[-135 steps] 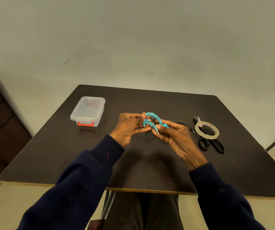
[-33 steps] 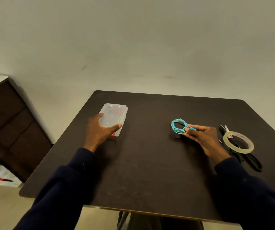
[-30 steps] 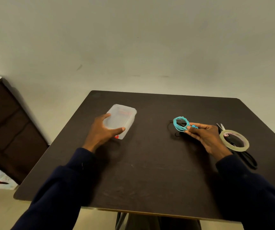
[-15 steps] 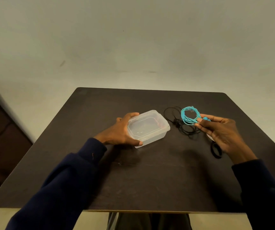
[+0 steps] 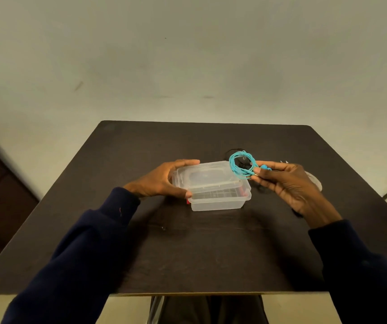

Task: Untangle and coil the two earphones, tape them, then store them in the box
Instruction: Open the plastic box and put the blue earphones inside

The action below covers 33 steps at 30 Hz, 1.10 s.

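The left hand (image 5: 162, 183), at 9 o'clock of the clear box (image 5: 218, 203), grips the end of the lid (image 5: 207, 177), which sits askew over the base mid-worktop (image 5: 187, 253). The box looks light and slick, so it should be steadied by its ends. At its 1 o'clock the teal coil (image 5: 235, 167) hangs pinched in the right hand (image 5: 286, 183). It is limp and springy and best held where the strands bunch. Whether it is taped is unclear. A black cord (image 5: 229, 152) lies at the coil's 12 o'clock, and tape (image 5: 315, 182) peeks out at the hand's 3 o'clock.
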Tool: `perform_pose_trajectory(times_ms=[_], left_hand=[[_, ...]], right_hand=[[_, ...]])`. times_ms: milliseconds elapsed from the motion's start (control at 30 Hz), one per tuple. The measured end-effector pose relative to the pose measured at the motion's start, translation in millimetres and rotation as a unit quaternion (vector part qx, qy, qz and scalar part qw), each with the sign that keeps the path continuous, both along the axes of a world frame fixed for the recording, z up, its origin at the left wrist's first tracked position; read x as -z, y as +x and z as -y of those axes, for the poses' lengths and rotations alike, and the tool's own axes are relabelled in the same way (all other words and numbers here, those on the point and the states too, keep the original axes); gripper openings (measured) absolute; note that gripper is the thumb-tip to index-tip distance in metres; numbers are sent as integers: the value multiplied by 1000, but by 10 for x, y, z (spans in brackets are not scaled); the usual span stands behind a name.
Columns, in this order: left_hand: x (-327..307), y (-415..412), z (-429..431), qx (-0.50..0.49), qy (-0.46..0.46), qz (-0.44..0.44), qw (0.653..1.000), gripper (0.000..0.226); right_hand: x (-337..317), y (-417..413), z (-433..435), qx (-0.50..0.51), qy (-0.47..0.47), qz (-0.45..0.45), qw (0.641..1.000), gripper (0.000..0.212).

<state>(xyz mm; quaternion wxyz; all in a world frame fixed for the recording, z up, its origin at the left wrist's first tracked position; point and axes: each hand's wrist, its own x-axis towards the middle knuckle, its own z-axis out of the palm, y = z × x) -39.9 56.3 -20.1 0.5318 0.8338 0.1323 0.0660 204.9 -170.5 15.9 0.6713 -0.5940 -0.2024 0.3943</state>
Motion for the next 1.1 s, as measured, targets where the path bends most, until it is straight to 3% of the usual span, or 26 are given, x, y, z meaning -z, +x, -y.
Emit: perform_pose_trajectory(times_ms=[167, 267, 367, 500, 567, 700, 833, 933, 1000, 1100], left_hand=[[41, -295, -66, -58, -126, 75, 987, 86], [28, -424, -81, -163, -243, 146, 945, 94], [-47, -483, -65, -255, -175, 116, 944, 79], [-23, -509, -120, -331, -154, 59, 929, 81], [-14, -539, -150, -352, -162, 17, 922, 85], [-47, -555, -176, -382, -187, -23, 905, 65], [-47, -516, -224, -405, -180, -53, 895, 77], [-38, -461, -227, -423, -116, -113, 892, 89], [-75, -400, -173, -437, 9, -189, 879, 89], [-101, -353, -129, -435, 224, -279, 827, 89]], right_hand=[[-38, 98, -12, 0, 24, 22, 999, 34], [-83, 109, -68, -24, 7, 57, 998, 28], [-169, 62, -190, -96, -43, 150, 983, 21], [-279, -3, -468, -210, -119, 284, 928, 18], [-305, -15, -619, -276, -148, 314, 896, 17], [-351, -54, -875, -362, -212, 353, 836, 18], [-366, -140, -1079, -416, -252, 395, 779, 18], [-355, -253, -1177, -438, -271, 430, 741, 17], [-354, -312, -1221, -443, -279, 450, 724, 19], [-357, -373, -1266, -434, -290, 488, 700, 19]])
